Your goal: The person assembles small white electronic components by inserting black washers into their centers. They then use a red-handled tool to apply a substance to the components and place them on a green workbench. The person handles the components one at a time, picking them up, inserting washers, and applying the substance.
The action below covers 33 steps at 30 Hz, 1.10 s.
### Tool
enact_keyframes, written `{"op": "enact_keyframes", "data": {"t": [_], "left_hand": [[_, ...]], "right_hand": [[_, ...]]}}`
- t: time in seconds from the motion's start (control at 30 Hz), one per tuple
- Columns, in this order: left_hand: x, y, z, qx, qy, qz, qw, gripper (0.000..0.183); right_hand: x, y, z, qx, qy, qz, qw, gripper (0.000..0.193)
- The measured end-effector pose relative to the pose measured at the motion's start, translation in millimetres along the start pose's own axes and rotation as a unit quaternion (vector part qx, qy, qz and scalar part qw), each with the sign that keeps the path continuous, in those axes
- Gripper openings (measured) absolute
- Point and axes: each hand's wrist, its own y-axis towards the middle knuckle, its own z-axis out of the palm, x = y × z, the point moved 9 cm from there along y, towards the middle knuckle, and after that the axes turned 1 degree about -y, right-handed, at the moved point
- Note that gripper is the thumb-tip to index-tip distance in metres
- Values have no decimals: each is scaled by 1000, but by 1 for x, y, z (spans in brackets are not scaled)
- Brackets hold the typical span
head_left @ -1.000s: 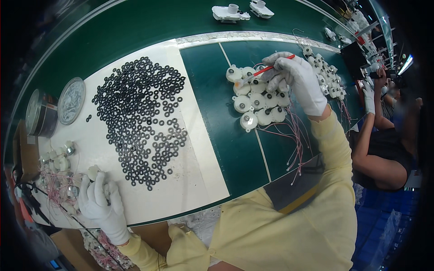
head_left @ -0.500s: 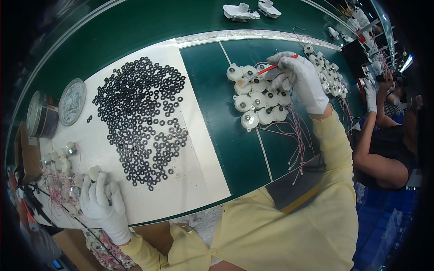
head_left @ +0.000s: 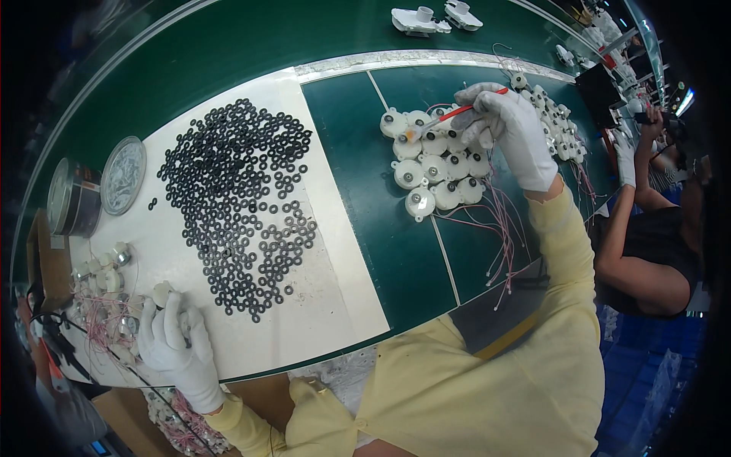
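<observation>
My right hand (head_left: 512, 129), in a white glove, pinches a thin red-handled brush (head_left: 464, 109). The brush's pale, orange-stained tip rests at the white round motors (head_left: 434, 167), which sit packed together on the green mat, each with a dark or metallic centre. Their thin pink and white wires (head_left: 499, 244) trail toward me. At the lower left my gloved left hand (head_left: 179, 343) has its fingers curled around a small white round motor (head_left: 162, 292) that shows past the fingertips. More motors with tangled wires (head_left: 103, 305) lie just left of that hand.
Many small black rings (head_left: 236, 190) spread over the white sheet (head_left: 343, 297). A tin can (head_left: 75, 198) and its round lid (head_left: 123, 175) stand at the left. More white motors (head_left: 560, 126) lie far right, near a co-worker's arm (head_left: 620, 221). White housings (head_left: 419, 21) sit beyond the ledge.
The white housings at the back have shifted right. My right hand and the brush have moved slightly; the motor at my left fingertips has turned a little.
</observation>
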Motion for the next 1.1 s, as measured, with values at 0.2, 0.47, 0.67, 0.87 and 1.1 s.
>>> {"op": "enact_keyframes", "data": {"t": [0.2,0.47,0.67,0.87,1.1], "left_hand": [[0,-1,0,3,-6,-1,1000,35],[1,-1,1,3,2,-3,1000,36],[1,-2,1,3,12,-2,1000,35],[1,-1,1,7,10,-5,1000,35],[1,-2,1,5,16,3,1000,34]], "right_hand": [[7,0,18,5,-59,25,998,36],[5,-9,-11,-18,-48,12,999,36],[7,-13,-17,-19,-3,16,1000,36],[9,-9,13,-18,-42,6,999,35],[11,-17,2,-27,-61,23,998,35]]}}
